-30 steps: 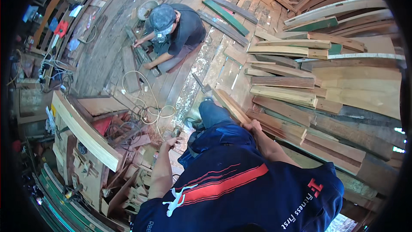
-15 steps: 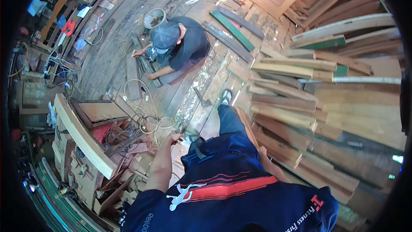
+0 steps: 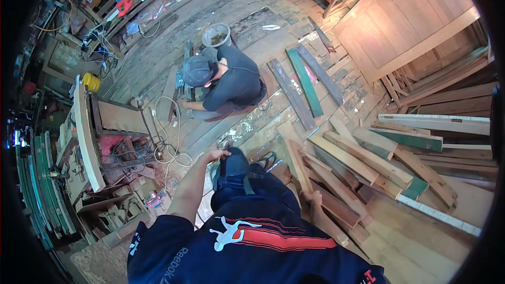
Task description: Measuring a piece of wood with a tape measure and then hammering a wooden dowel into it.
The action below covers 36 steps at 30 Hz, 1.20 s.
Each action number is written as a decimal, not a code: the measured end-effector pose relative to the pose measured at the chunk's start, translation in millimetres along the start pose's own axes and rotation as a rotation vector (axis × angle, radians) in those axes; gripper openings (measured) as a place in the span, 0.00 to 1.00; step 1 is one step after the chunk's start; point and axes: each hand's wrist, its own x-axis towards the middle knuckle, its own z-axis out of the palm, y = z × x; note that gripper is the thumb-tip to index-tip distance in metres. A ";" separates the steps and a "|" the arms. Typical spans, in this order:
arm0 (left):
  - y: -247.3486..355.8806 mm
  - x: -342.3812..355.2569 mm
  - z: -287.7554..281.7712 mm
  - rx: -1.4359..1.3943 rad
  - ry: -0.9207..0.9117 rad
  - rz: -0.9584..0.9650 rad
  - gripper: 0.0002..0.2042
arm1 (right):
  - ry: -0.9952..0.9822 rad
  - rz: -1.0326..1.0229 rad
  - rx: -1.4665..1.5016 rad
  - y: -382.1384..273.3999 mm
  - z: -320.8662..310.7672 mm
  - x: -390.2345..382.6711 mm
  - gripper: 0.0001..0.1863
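My right hand (image 3: 314,198) grips the near end of a long narrow wooden board (image 3: 297,167), which slants away from me along my right side. Low over my left thigh, my left hand (image 3: 220,154) has its fingers curled closed. What it holds, if anything, cannot be made out; a small brownish shape shows just beyond the fingertips. Beside the right hand lies a loose stack of cut timber (image 3: 344,160), its pieces pointing in differing directions.
A co-worker (image 3: 226,81) crouches ahead on the plank floor, next to a grey bucket (image 3: 216,35). A pale cable (image 3: 173,152) loops over the floor at left. Painted boards (image 3: 305,81) lie ahead right, before a panelled door (image 3: 405,18). Offcuts (image 3: 113,218) fill the left side.
My view has swung rightward and I stand nearer the timber stack. The board in my right hand now shows more fully in front. The co-worker bends lower.
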 end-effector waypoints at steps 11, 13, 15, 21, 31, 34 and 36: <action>203.7 65.2 34.1 0.110 -0.152 0.059 0.34 | 0.184 -0.148 -0.091 -91.7 -100.6 124.6 0.58; 231.5 78.6 36.1 0.114 -0.174 0.055 0.27 | 0.281 -0.135 -0.044 -103.2 -98.4 141.2 0.52; 250.3 101.8 30.1 0.140 -0.136 0.028 0.25 | 0.256 -0.157 -0.045 -130.0 -109.9 145.4 0.54; 336.3 156.0 18.8 0.205 -0.197 0.031 0.20 | 0.142 -0.086 -0.067 -194.2 -134.5 185.7 0.58; 452.9 227.8 2.5 0.125 -0.207 -0.027 0.17 | 0.120 -0.137 -0.279 -338.1 -193.6 282.0 0.59; 471.6 247.0 -8.9 0.089 -0.235 -0.007 0.20 | 0.161 -0.260 -0.330 -391.8 -205.9 318.8 0.57; 481.6 256.2 -17.3 0.090 -0.237 -0.003 0.21 | 0.306 -0.332 -0.314 -430.4 -207.4 334.3 0.54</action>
